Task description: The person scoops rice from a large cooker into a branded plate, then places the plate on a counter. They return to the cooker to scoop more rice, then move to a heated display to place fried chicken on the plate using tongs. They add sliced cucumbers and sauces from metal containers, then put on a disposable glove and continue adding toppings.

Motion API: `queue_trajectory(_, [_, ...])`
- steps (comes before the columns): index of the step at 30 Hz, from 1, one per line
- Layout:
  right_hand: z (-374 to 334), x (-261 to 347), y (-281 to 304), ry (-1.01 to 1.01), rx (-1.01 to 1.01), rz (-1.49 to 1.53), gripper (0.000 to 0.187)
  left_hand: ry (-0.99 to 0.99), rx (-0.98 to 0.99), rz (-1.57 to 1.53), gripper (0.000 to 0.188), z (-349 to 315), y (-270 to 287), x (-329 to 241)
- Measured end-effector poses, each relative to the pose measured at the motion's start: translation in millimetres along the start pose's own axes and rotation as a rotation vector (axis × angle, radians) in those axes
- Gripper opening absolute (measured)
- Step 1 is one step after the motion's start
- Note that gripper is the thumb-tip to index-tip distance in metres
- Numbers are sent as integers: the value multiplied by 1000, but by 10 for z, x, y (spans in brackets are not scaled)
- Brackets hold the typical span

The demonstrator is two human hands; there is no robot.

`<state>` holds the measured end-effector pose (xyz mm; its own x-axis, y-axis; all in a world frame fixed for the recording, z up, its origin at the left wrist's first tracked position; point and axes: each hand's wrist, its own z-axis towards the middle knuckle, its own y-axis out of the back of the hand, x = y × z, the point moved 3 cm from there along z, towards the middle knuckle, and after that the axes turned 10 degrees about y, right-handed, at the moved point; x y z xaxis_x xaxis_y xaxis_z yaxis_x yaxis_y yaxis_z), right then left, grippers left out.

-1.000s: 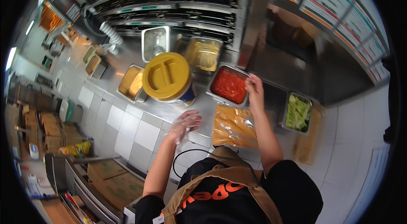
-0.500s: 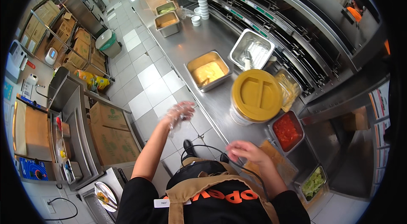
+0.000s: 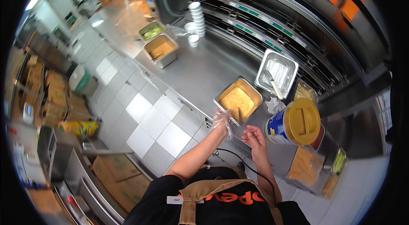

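My left hand [image 3: 221,123], in a clear plastic glove, is at the near-left corner of a steel pan [image 3: 217,98] of yellow sauce [image 3: 237,98]. It seems to touch the pan's rim, but glove and blur hide how the fingers lie. A utensil handle [image 3: 240,115] stands in the sauce near that corner. My bare right hand [image 3: 255,138] hovers just in front of the counter edge, fingers apart and loosely bent, holding nothing. To its right stands a tub [image 3: 276,128] with a gold lid [image 3: 302,121]. A crumpled white wrapper or cloth [image 3: 275,105] lies between tub and pan.
Behind the sauce pan, another steel pan [image 3: 294,65] holds a white-handled utensil [image 3: 277,88]. Two more food pans [image 3: 164,61] and stacked white cups [image 3: 197,19] stand farther left. A flat orange-brown tray [image 3: 305,166] lies right. A black cable [image 3: 245,166] crosses before me.
My view has turned left along the counter. My left hand has reached forward from over the floor to the sauce pan. My right hand has moved forward, its fingers now pointing up.
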<state>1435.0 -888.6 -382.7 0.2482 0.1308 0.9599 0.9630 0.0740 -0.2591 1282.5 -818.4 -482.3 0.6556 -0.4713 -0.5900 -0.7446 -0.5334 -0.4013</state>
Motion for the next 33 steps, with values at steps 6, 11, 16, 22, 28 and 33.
queue_trajectory(6, [-131,99,-224,88,-47,-12,21,-63,117,-74,26,-108,694,-700])
queue_trajectory(11, [-70,98,-389,131,-54,74,19,-170,98,203,41,-692,1569,-1447])
queue_trajectory(16, [420,-78,-1003,-25,60,244,21,-260,-174,98,26,-1337,2765,-1981])
queue_trajectory(22, [2150,-315,-2072,176,198,156,28,-487,-300,-310,51,-1932,3544,-2115])
queue_trajectory(28, [4742,-685,-3133,83,257,-354,54,-746,-490,-618,55,-2062,3585,-2080])
queue_trajectory(33, [6175,-1245,-4113,173,536,-655,55,-817,-644,-741,55,-2047,3425,-2214])
